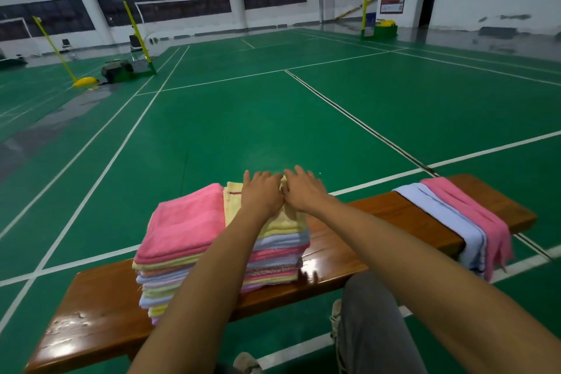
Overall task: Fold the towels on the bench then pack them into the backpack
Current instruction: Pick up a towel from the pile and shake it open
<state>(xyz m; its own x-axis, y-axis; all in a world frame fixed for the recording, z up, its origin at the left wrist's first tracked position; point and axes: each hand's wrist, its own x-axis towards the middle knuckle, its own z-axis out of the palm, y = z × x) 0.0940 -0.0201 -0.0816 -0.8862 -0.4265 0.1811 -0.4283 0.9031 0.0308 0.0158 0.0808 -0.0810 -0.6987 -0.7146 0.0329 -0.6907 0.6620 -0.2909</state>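
On the long glossy brown wooden bench [379,222] I've two tall folded-towel stacks [218,252] mid-bench, two unfolded towels [461,222] draped at the right end, no backpack visible, my left hand [262,194] and right hand [305,191] pressing spread fingers on the top yellow terry towel [291,218].

Bare bench [349,255] at centre right lies open between the two towel stacks [218,252] at centre left and the unfolded towels [461,215] draped at right; the bench's lower-left end is open too.
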